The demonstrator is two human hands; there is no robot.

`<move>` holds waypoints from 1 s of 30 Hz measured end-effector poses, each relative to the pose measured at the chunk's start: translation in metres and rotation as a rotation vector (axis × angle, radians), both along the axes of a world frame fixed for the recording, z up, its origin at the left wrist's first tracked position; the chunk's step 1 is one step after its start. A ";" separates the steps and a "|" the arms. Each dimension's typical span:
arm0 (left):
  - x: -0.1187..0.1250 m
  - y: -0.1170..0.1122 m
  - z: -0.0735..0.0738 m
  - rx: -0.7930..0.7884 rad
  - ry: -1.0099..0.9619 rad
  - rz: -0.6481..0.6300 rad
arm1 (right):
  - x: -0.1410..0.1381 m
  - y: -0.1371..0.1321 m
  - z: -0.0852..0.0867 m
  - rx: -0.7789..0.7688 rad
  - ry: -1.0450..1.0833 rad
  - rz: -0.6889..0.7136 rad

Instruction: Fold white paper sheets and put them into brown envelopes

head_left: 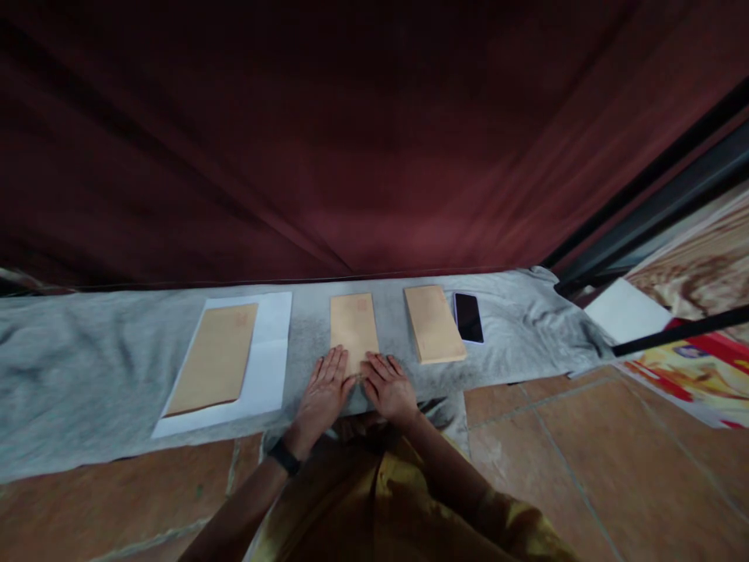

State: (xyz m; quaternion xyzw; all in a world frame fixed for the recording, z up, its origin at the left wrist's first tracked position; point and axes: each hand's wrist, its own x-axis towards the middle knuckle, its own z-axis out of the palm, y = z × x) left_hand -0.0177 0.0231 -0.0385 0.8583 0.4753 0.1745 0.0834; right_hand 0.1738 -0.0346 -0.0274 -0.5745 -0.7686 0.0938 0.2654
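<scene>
A brown paper envelope [354,321] lies lengthwise in front of me on a grey cloth. My left hand [328,382] rests flat on its near left corner, fingers stretched forward. On the near right edge lies my right hand [390,386], also flat with its fingers out. Both thumbs point inward at the envelope's near end. To the right sits a thick stack of brown envelopes [434,324]. Over on the left, more brown envelopes [214,355] lie on a white paper sheet [272,351]; how many is hard to tell.
The grey cloth [527,328] covers a long narrow surface. A phone [469,318] lies beside the right stack. Behind hangs a dark red curtain [351,156]. Dark metal bars [655,211] and a colourful printed box [696,367] are at the right. Tiled floor [544,453] shows below.
</scene>
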 end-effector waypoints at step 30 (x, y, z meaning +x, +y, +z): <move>0.002 -0.031 0.013 0.108 -0.116 0.083 | 0.001 0.012 -0.003 -0.035 0.148 -0.216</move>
